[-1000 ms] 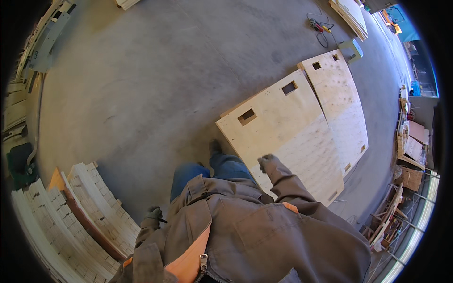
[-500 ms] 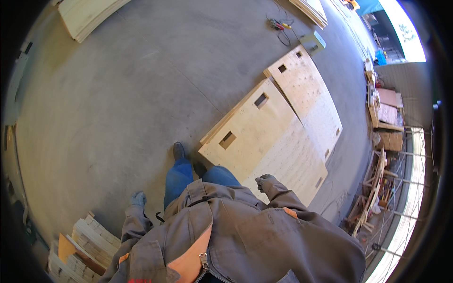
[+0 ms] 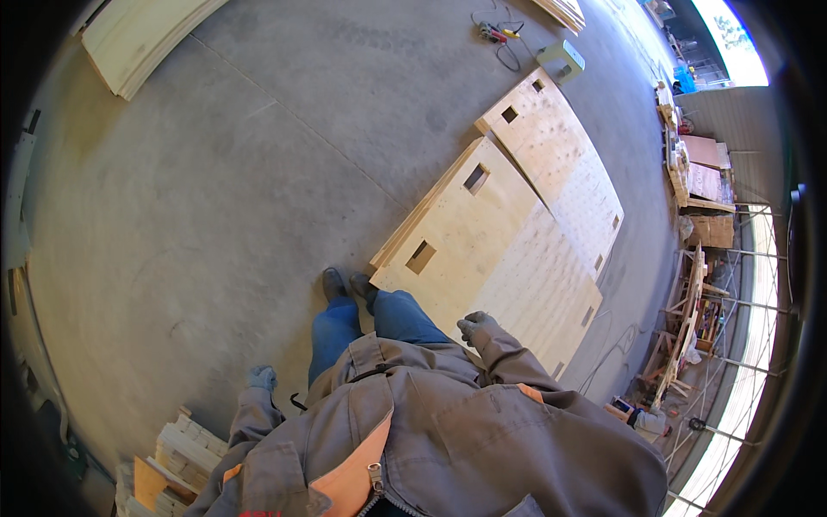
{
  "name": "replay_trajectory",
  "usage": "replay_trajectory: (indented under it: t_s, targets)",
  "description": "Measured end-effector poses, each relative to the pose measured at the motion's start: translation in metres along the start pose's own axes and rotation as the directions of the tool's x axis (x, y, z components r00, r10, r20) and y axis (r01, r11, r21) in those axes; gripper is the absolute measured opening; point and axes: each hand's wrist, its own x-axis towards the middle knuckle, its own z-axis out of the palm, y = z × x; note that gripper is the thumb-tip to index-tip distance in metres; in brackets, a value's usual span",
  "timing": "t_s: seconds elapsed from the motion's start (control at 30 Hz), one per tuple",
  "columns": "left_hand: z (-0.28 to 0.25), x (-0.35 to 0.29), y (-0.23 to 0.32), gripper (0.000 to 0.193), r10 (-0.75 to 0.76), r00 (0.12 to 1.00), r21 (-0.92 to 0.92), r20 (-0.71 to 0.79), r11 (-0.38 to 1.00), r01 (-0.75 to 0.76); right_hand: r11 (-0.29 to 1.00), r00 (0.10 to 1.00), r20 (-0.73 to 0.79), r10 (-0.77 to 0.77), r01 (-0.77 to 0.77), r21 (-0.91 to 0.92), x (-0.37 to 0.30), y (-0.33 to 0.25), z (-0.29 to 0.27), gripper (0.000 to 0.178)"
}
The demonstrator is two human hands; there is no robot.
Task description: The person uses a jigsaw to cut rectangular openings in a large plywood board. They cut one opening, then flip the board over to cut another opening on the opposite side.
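Observation:
My left hand [image 3: 262, 377], in a blue-grey glove, hangs at my side above the concrete floor. Its fingers are curled in and I see nothing in them. My right hand [image 3: 476, 327], in a grey glove, is held in front of my hip with the fingers bent together, and no object shows in it. Below and beyond it lies a stack of plywood panels [image 3: 465, 215] with rectangular cutouts near the corners. The right hand overlaps its near edge in view; I cannot tell that it touches. A second plywood panel stack [image 3: 551, 142] lies against the first one's far right side.
A pale green box-like stand [image 3: 562, 62] and cabled power tools [image 3: 495, 34] sit past the panels. Plywood sheets [image 3: 142, 43] lie at the far left. Stacked wood pieces [image 3: 185, 448] stand near my left side. Timber and scrap [image 3: 685, 319] line the right wall.
The view has shifted slightly, and both my boots now show beside the panel stack's near corner. My hands have moved little, the left slightly to the right; both remain curled.

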Motion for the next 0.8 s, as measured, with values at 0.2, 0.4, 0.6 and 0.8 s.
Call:
replay_trajectory:
  t_s: [0.2,0.4,0.6,0.8]
  targets:
    - [-0.012,-0.004,0.010,0.019,-0.008,1.000,0.199,0.030,0.980,0.002,0.999,1.000,0.002,0.018,-0.018,0.050,0.002,0.021,0.024,0.045]
    - [-0.039,0.032,0.022,0.023,-0.021,0.987,-0.235,0.158,0.970,0.058,0.999,0.992,0.117,0.048,-0.050,0.017,0.027,0.044,0.028,0.040]
    - [0.025,-0.018,0.044,0.019,0.085,0.996,0.116,-0.023,0.990,-0.082,0.997,0.994,0.095,0.062,-0.067,0.046,0.035,0.037,0.013,0.038]
    - [0.019,-0.066,0.052,0.010,0.008,1.000,0.237,-0.024,0.972,-0.002,0.996,0.991,0.124,-0.041,0.031,0.080,0.075,-0.026,-0.003,0.038]
